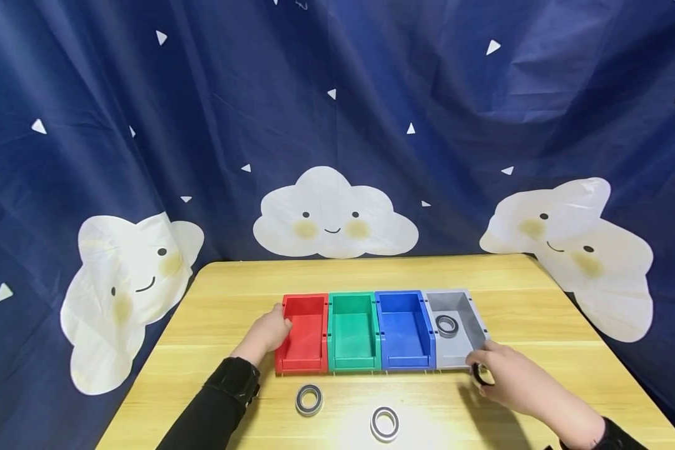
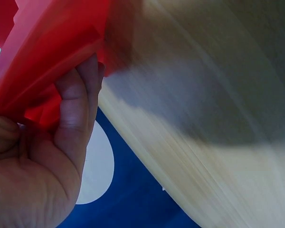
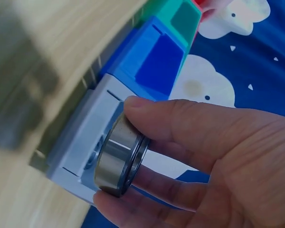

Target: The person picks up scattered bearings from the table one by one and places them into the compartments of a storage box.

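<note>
My right hand (image 1: 509, 378) pinches a ball bearing (image 3: 118, 154) by its outer ring, just in front of the grey bin (image 1: 455, 361). Inside that bin lies another bearing (image 1: 447, 325). At the other end of the row, my left hand (image 1: 267, 331) grips the side wall of the red bin (image 1: 302, 367), thumb over the rim; the left wrist view shows fingers (image 2: 73, 107) against the red plastic. Two more bearings lie on the table in front of the bins, one (image 1: 309, 400) before the red bin and one (image 1: 384, 424) further right and nearer.
Between the red and grey bins stand a green bin (image 1: 354, 363) and a blue bin (image 1: 409, 362), all joined side by side on the wooden table (image 1: 225, 281). A dark blue curtain (image 1: 337, 137) with white clouds hangs behind the table's far edge.
</note>
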The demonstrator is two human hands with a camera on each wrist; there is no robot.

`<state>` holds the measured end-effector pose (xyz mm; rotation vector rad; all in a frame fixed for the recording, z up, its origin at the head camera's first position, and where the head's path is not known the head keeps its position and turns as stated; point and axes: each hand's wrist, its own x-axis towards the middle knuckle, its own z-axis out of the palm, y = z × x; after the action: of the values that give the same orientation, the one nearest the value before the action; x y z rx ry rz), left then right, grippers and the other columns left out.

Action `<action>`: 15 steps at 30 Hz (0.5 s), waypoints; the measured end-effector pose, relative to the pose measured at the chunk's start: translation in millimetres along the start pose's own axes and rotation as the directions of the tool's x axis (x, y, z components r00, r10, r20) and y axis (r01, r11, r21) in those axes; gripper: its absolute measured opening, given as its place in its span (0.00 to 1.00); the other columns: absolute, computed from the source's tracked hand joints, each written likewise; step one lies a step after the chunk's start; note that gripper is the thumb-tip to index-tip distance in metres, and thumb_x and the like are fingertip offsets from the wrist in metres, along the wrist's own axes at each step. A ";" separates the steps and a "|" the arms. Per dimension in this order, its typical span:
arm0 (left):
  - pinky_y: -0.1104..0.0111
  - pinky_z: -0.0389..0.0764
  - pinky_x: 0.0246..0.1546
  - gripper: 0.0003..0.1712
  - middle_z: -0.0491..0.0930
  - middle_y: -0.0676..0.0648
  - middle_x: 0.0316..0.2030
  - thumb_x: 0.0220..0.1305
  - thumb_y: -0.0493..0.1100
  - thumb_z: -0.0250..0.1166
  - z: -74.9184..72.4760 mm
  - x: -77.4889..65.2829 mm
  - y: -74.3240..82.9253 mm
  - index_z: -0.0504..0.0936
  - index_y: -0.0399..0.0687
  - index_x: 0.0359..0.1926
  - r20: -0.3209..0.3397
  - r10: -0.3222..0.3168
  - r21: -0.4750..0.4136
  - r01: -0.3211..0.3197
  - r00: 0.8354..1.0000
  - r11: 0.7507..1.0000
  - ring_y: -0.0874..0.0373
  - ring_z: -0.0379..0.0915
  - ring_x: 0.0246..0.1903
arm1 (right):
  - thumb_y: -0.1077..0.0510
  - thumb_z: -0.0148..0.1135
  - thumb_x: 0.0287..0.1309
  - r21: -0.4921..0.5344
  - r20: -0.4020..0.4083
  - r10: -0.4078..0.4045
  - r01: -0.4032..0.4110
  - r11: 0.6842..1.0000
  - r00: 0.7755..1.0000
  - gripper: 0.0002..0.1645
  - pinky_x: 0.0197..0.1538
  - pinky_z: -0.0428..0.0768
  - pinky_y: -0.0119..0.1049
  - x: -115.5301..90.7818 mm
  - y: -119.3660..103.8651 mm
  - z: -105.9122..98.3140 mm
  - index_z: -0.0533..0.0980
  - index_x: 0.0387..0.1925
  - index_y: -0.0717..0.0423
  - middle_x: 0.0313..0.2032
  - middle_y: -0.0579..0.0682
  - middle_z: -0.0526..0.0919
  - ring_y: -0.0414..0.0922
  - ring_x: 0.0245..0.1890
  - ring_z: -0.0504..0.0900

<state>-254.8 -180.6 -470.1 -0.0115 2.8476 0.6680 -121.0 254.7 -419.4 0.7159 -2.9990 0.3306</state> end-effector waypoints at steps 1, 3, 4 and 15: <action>0.52 0.72 0.46 0.31 0.74 0.38 0.46 0.63 0.44 0.54 0.4 0.3 -0.2 0.57 0.30 0.62 0.003 -0.005 -0.007 0.005 1.000 1.000 0.48 0.72 0.41 | 0.57 0.75 0.31 0.002 0.000 -0.006 0.006 1.000 1.000 0.21 0.33 0.74 0.38 1.3 -0.7 -1.9 0.78 0.34 0.48 0.29 0.40 0.70 0.37 0.28 0.69; 0.52 0.72 0.46 0.31 0.74 0.38 0.46 0.63 0.44 0.54 0.9 0.5 -0.4 0.57 0.31 0.62 0.005 -0.011 -0.013 0.011 1.000 1.000 0.48 0.72 0.41 | 0.57 0.75 0.31 0.000 -0.009 -0.016 0.016 1.000 1.000 0.21 0.33 0.74 0.38 4.1 -1.8 -5.4 0.78 0.34 0.48 0.30 0.40 0.70 0.37 0.28 0.70; 0.52 0.72 0.46 0.31 0.74 0.38 0.46 0.63 0.44 0.54 1.1 0.6 -0.5 0.57 0.31 0.62 0.006 -0.014 -0.017 0.014 1.000 1.000 0.48 0.72 0.41 | 0.57 0.75 0.32 -0.004 -0.013 -0.021 0.021 1.000 1.000 0.21 0.33 0.74 0.38 5.5 -2.2 -7.1 0.78 0.34 0.48 0.30 0.41 0.71 0.37 0.28 0.70; 0.51 0.71 0.48 0.32 0.73 0.38 0.48 0.64 0.45 0.53 2.0 0.8 -0.4 0.56 0.32 0.63 0.005 -0.026 -0.031 0.026 1.000 0.999 0.48 0.71 0.42 | 0.58 0.74 0.32 -0.017 0.001 -0.022 0.022 1.000 1.000 0.22 0.36 0.76 0.40 18.9 -3.4 -18.5 0.78 0.36 0.48 0.31 0.41 0.72 0.38 0.30 0.72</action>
<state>-255.1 -180.0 -472.2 -0.0522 2.8277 0.7051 -136.5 247.3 -398.9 0.7469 -2.9889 0.3033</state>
